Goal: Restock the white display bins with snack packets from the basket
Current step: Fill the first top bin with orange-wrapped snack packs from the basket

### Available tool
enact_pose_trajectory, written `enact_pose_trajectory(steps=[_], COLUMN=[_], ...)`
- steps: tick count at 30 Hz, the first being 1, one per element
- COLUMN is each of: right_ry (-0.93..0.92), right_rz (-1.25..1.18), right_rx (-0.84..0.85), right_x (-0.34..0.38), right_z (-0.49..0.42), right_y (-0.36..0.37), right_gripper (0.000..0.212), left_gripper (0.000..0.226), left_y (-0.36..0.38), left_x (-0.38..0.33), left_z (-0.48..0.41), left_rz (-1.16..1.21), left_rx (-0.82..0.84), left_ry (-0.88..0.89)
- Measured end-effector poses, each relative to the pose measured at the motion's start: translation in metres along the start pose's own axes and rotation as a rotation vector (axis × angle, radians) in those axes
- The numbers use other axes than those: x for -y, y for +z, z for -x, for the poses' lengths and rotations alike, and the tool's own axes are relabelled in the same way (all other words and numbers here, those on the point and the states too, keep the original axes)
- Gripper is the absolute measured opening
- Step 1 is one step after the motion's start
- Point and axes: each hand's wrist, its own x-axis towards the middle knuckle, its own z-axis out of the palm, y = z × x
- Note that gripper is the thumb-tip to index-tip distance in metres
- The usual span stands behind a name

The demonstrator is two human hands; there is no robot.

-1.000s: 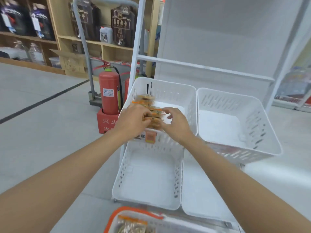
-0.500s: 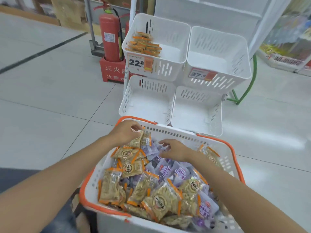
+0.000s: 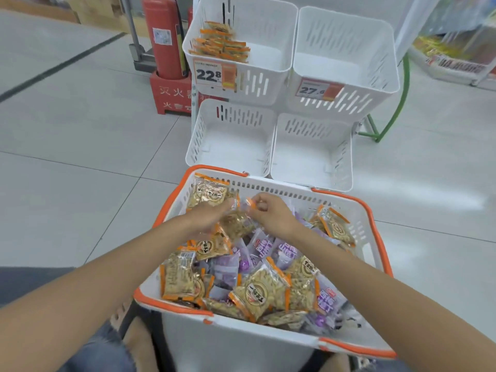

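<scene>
We see one orange-edged packet [image 3: 237, 224] lifted just above the heap of snack packets [image 3: 257, 288], at the far end of the basket [image 3: 241, 331]. Right hand [image 3: 271, 213] comes in from the right with the wrist bent inward, fingers curled, pinching the packet's orange top edge. Left hand [image 3: 206, 218] reaches from the left, palm down and fingers pointing forward over the packet's left side. It is motion-blurred, so we read it as gripping the same packet, likely thumb under. Both forearms stretch out bare from the bottom corners and converge over the basket.

The heap mixes clear orange-trimmed packs with purple ones. More orange packs lean on the basket's far left wall. The basket is white with an orange rim.

Just beyond it stand four white bins, stacked two over two. Upper left bin [image 3: 268, 25] holds a small stack of orange packets [image 3: 220, 42] in its left side and carries a price tag [image 3: 208, 74] reading 22.8. Upper right bin [image 3: 349, 38] has a tag starting 27. Lower left bin [image 3: 198, 135] and lower right bin [image 3: 346, 157] show bare white floors.

Left of the bins, a red fire extinguisher [image 3: 163, 36] sits in a red stand on the grey tiled floor [image 3: 67, 130]
</scene>
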Motion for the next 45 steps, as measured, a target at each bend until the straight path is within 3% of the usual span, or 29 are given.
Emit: enact_pose_trajectory(steps=[1, 3, 6, 7, 9, 12, 14, 16, 20, 22, 24, 27, 28, 31, 33, 37, 40, 45], right_ry=[-0.059, -0.102, 0.001, 0.061, 0.177, 0.217, 0.187, 0.16, 0.185, 0.223, 0.21, 0.098, 0.057, 0.025, 0.039, 0.015, -0.005, 0.024], right_rz=[0.037, 0.081, 0.126, 0.17, 0.263, 0.422, 0.374, 0.278, -0.034, -0.332, -0.459, -0.248, -0.17, 0.05, 0.179, 0.518, 0.882, 0.907], right_rx=[-0.043, 0.064, 0.228, 0.232, 0.331, 0.474, 0.42, 0.306, -0.083, -0.196, -0.193, -0.147, -0.134, -0.081, 0.037, 0.279, 0.354, 0.386], right_x=[0.005, 0.006, -0.002, -0.003, -0.016, -0.037, -0.042, -0.038, -0.021, -0.014, -0.005, 0.001, 0.002, -0.005, -0.013, -0.027, -0.034, -0.034], right_z=[0.004, 0.013, 0.029, 0.036, 0.052, 0.072, 0.075, 0.068, 0.055, 0.047, 0.04, 0.026, 0.021, 0.0, -0.013, -0.036, -0.05, -0.058], right_y=[-0.002, -0.004, -0.012, -0.016, -0.022, -0.017, -0.017, -0.028, -0.054, -0.051, -0.035, -0.011, -0.006, 0.007, 0.023, 0.071, 0.087, 0.089], right_gripper=[0.017, 0.011, 0.047, 0.062, 0.077, 0.065, 0.047, 0.037, 0.024, 0.026, 0.026, 0.011, 0.007, 0.011, 0.021, 0.039, 0.036, 0.065], left_gripper=[0.05, 0.049, 0.011, 0.013, 0.032, 0.083, 0.093, 0.082, 0.019, 0.026, 0.045, 0.083, 0.084, 0.063, 0.055, 0.056, 0.064, 0.056], left_y=[0.008, 0.02, 0.027, 0.025, 0.019, 0.014, 0.015, 0.016, 0.014, 0.017, 0.024, 0.028, 0.023, -0.012, -0.037, -0.062, -0.069, -0.072], left_x=[-0.008, -0.014, -0.009, -0.005, 0.001, 0.006, 0.005, 0.004, 0.004, 0.002, -0.004, -0.002, -0.001, 0.009, 0.019, 0.036, 0.045, 0.046], left_z=[0.003, 0.003, -0.008, -0.013, -0.018, -0.014, -0.011, -0.012, -0.007, -0.004, 0.003, 0.0, -0.002, -0.008, -0.012, -0.015, -0.013, -0.019], left_rz=[0.234, 0.663, 0.681, 0.662, 0.666, 0.661, 0.658, 0.639, 0.694, 0.782, 0.818, 0.813, 0.798, 0.721, 0.695, 0.781, 0.835, 0.862], left_rx=[0.144, 0.322, 0.173, 0.099, 0.063, 0.115, 0.083, 0.038, 0.064, 0.155, 0.261, 0.207, 0.136, -0.107, -0.176, -0.181, -0.113, -0.124], left_ry=[-0.124, -0.214, -0.097, -0.09, -0.069, 0.017, 0.064, 0.054, 0.043, 0.05, 0.097, 0.158, 0.17, 0.214, 0.214, 0.207, 0.174, 0.202])
